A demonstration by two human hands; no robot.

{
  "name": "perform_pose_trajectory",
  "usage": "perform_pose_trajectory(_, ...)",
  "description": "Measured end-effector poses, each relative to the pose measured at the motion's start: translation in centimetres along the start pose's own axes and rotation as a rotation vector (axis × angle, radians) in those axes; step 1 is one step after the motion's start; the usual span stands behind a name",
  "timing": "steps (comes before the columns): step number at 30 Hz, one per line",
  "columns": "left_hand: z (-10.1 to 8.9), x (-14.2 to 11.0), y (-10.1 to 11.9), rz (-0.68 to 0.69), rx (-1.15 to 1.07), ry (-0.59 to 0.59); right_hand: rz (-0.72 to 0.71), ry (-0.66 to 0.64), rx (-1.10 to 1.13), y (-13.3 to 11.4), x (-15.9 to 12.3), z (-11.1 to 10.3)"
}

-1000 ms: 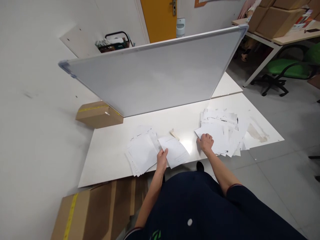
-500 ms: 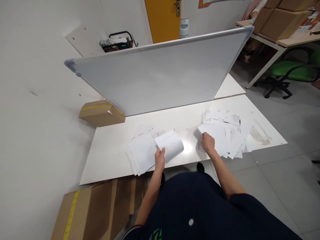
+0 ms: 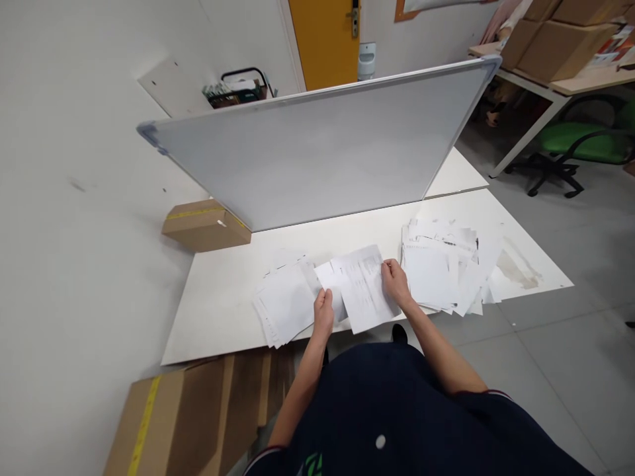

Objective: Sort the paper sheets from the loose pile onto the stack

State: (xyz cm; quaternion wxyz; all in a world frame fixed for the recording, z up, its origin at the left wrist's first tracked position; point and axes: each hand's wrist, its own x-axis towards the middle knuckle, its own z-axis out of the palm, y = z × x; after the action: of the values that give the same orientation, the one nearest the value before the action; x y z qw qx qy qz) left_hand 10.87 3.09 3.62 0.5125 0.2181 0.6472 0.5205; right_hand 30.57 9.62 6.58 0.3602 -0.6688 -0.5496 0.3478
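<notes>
My left hand (image 3: 323,313) pinches white paper (image 3: 326,274) at its near left edge, over the front of the table. In my right hand (image 3: 395,281) is a printed sheet (image 3: 364,291), gripped at its right edge and overlapping the paper on the left. A loose pile of papers (image 3: 285,305) lies on the table to the left of my left hand. Right of my right hand spreads an untidy stack of papers (image 3: 432,274), some sheets reaching the table's front edge. Whether the left hand has one sheet or more I cannot tell.
A whiteboard (image 3: 322,145) leans upright along the back of the white table (image 3: 213,301). Beside its left corner is a cardboard box (image 3: 206,228), and more cartons (image 3: 198,416) stand below at the left. A green chair (image 3: 580,142) and a desk with boxes (image 3: 558,49) are at the right.
My right hand has picked a printed sheet off the right stack and brought it left, over the paper in my left hand. The left hand has kept its grip while its paper bent and shifted.
</notes>
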Motion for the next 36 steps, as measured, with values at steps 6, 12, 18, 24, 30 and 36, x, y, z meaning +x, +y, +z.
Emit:
perform_pose_trajectory(6, 0.1, -0.8, 0.3, 0.168, 0.052, -0.165, -0.047, -0.087, -0.032, -0.6, -1.7, 2.0)
perform_pose_trajectory(12, -0.6, -0.7, 0.6, 0.287, 0.161, -0.199, -0.02, -0.208, 0.214, 1.0, -0.7, 1.3)
perform_pose_trajectory(18, -1.6, 0.0, 0.1, 0.374, 0.23, -0.272, -0.033, -0.609, 0.525, 3.0, -0.1, 0.8)
perform_pose_trajectory(24, -2.3, 1.2, -2.4, 0.426, 0.334, -0.259, -0.072, -0.449, 0.392, 6.0, -1.0, 2.4)
perform_pose_trajectory(30, -2.3, 1.4, -2.8, 0.401, 0.428, -0.254, -0.062, -0.466, 0.374, 8.4, -0.9, 3.8)
perform_pose_trajectory(36, -1.8, 0.9, -1.8, 0.409, 0.434, -0.2, -0.081, -0.429, 0.326, 7.1, -0.8, 3.4)
